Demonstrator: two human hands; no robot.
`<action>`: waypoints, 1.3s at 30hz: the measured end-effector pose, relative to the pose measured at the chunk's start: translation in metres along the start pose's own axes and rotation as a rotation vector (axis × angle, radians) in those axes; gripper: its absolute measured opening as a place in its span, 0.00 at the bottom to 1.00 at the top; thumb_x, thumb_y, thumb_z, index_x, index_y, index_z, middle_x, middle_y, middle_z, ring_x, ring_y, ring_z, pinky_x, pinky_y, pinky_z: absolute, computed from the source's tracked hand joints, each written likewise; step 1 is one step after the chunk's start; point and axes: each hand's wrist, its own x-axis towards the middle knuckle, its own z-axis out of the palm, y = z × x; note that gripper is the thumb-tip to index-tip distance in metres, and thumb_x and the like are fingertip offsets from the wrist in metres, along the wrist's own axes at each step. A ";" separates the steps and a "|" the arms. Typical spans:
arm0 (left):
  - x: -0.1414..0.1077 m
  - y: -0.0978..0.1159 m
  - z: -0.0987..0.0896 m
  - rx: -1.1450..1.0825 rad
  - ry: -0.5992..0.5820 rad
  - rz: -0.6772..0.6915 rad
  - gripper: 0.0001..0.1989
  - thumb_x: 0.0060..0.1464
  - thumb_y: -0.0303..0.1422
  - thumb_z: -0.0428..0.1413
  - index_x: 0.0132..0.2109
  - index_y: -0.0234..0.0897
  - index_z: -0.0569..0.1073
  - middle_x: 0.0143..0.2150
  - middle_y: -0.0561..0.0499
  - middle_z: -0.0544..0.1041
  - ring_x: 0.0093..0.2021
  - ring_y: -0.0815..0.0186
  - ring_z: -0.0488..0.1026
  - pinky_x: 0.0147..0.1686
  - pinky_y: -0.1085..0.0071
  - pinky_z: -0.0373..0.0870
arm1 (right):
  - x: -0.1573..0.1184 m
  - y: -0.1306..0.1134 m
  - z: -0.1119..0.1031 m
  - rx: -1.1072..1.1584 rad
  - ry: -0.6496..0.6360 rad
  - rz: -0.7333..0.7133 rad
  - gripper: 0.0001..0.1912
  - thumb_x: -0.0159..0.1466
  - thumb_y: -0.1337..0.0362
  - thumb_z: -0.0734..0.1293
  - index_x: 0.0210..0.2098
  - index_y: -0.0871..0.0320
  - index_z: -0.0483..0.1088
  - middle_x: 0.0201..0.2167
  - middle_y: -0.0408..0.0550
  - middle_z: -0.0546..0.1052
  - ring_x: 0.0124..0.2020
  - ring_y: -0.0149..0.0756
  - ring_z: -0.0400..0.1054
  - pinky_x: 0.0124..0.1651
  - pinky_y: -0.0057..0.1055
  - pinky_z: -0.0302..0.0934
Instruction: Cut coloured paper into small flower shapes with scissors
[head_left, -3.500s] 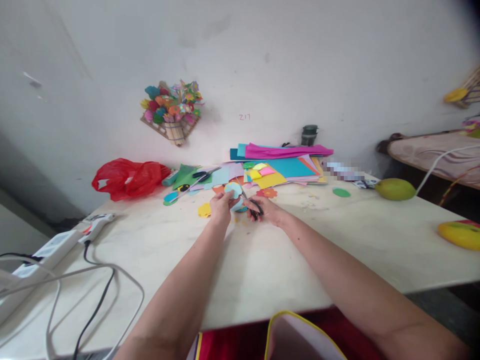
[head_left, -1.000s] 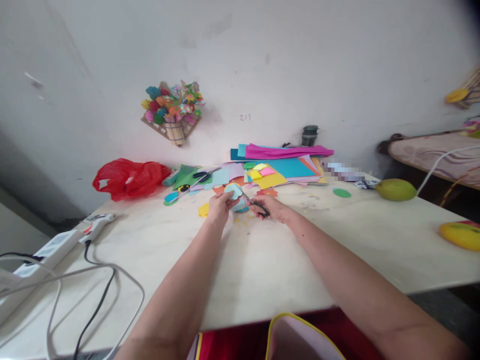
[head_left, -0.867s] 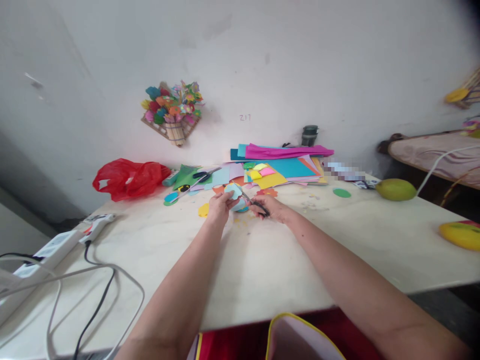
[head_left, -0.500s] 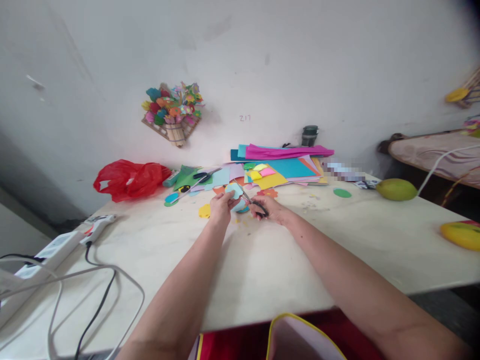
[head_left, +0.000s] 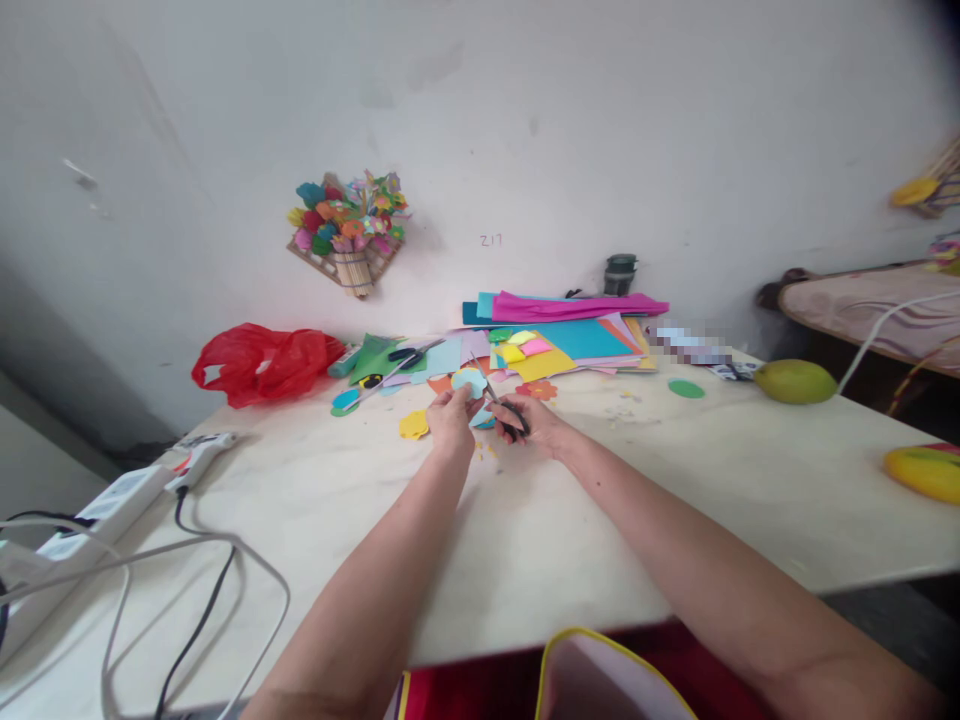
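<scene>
Between its thumb and fingers my left hand (head_left: 451,415) pinches a light blue paper piece (head_left: 469,380) with a scalloped edge. My right hand (head_left: 531,422) is closed around the black handles of a pair of scissors (head_left: 514,418), whose blades are apart beside the blue paper's right edge. Another blue piece (head_left: 484,418) shows between the hands, partly covered. Yellow cut shapes (head_left: 413,425) lie left of my left hand, and an orange flower shape (head_left: 535,390) lies behind my right hand. Small yellow scraps (head_left: 487,451) are on the table just in front.
Coloured sheets (head_left: 592,340) are stacked at the back, near a second pair of scissors (head_left: 406,355). A red plastic bag (head_left: 266,362) sits at the back left. A power strip (head_left: 105,510) with cables lies left, a green mango (head_left: 795,381) right. The white table (head_left: 540,560) meets the wall.
The light blue paper has turned slightly in my left hand, and the scissors have shifted a little left, blades now more upright. The whole view has moved slightly.
</scene>
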 end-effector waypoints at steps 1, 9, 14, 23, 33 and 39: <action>0.000 -0.001 0.001 0.002 0.015 0.008 0.06 0.39 0.24 0.59 0.23 0.33 0.67 0.18 0.54 0.70 0.21 0.71 0.71 0.31 0.72 0.72 | -0.001 -0.001 0.002 0.008 0.007 0.003 0.15 0.58 0.54 0.66 0.29 0.60 0.65 0.18 0.42 0.69 0.15 0.24 0.61 0.13 0.21 0.44; -0.005 -0.006 0.004 0.026 0.074 0.065 0.10 0.40 0.27 0.58 0.20 0.35 0.63 0.17 0.57 0.67 0.18 0.73 0.68 0.28 0.74 0.68 | -0.003 -0.004 0.012 0.070 0.058 0.001 0.15 0.58 0.53 0.65 0.29 0.61 0.65 0.18 0.43 0.70 0.15 0.25 0.62 0.12 0.21 0.46; -0.004 -0.012 0.002 -0.011 0.054 0.061 0.08 0.40 0.27 0.57 0.22 0.35 0.64 0.17 0.57 0.67 0.19 0.74 0.67 0.25 0.76 0.66 | 0.000 0.000 0.015 0.101 0.062 0.009 0.16 0.58 0.52 0.65 0.29 0.61 0.66 0.18 0.43 0.71 0.15 0.26 0.63 0.12 0.21 0.47; -0.006 -0.019 0.000 0.029 0.011 0.006 0.10 0.39 0.35 0.58 0.26 0.37 0.64 0.17 0.58 0.66 0.16 0.72 0.64 0.13 0.79 0.52 | 0.000 -0.004 0.019 0.113 0.084 0.069 0.17 0.59 0.51 0.64 0.30 0.60 0.67 0.19 0.44 0.71 0.16 0.28 0.65 0.13 0.21 0.51; -0.006 -0.019 0.001 -0.007 0.012 -0.010 0.11 0.37 0.33 0.59 0.26 0.37 0.62 0.15 0.59 0.64 0.13 0.72 0.62 0.10 0.79 0.49 | 0.000 -0.001 0.017 0.094 0.056 0.040 0.17 0.58 0.50 0.64 0.30 0.60 0.66 0.19 0.44 0.71 0.16 0.27 0.64 0.13 0.21 0.50; -0.004 -0.022 -0.001 -0.014 0.012 0.007 0.13 0.35 0.33 0.60 0.26 0.36 0.63 0.17 0.57 0.66 0.16 0.70 0.65 0.12 0.78 0.53 | 0.001 -0.001 0.016 0.085 0.083 0.032 0.17 0.57 0.51 0.65 0.28 0.60 0.65 0.17 0.42 0.70 0.14 0.26 0.62 0.12 0.21 0.47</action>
